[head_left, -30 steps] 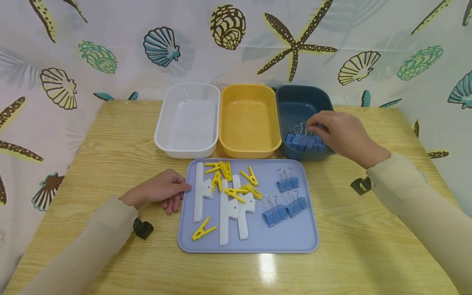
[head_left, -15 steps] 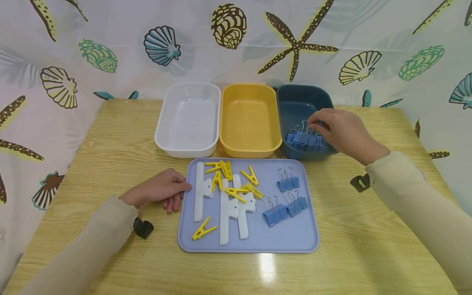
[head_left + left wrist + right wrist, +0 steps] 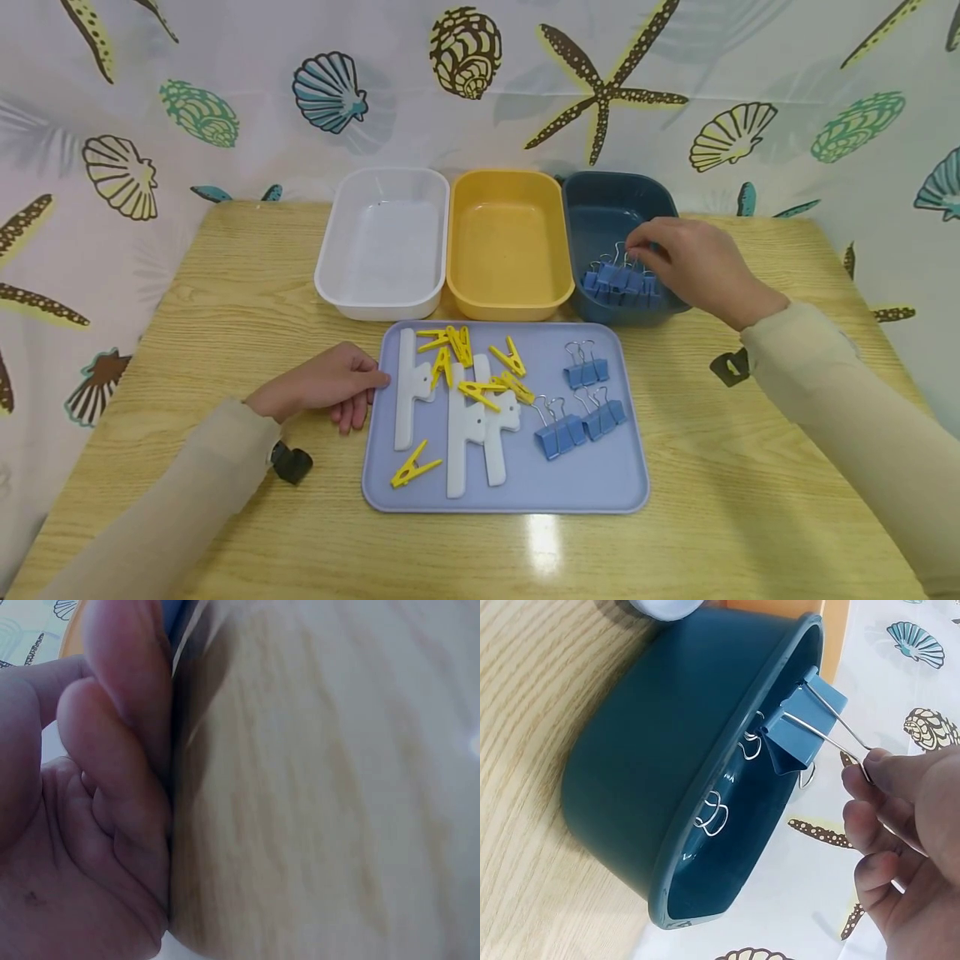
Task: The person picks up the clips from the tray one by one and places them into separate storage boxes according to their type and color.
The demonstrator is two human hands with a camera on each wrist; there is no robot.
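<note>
My right hand [image 3: 701, 267] pinches a blue binder clip [image 3: 802, 731] by the end of a wire handle, between thumb and fingertips. The clip hangs at the mouth of the dark blue bin [image 3: 618, 218], over several more blue binder clips [image 3: 597, 290] inside. In the right wrist view, wire handles of those clips show past the bin's rim. My left hand [image 3: 330, 387] rests on the table with loosely curled fingers, its thumb at the left rim of the lavender tray [image 3: 585, 492]. Three blue binder clips [image 3: 558, 437] lie on the tray's right side.
Also on the tray are three white bag clips [image 3: 405, 392] and several yellow clothespins [image 3: 412, 467], some overlapping. A yellow bin [image 3: 510, 242] and a white bin [image 3: 386, 250] stand beside the dark blue one, behind the tray. A patterned cloth [image 3: 255, 50] hangs behind the table.
My right hand has risen very slightly over the dark blue bin, with the binder clip still pinched. The left hand and the things on the tray stay where they were.
</note>
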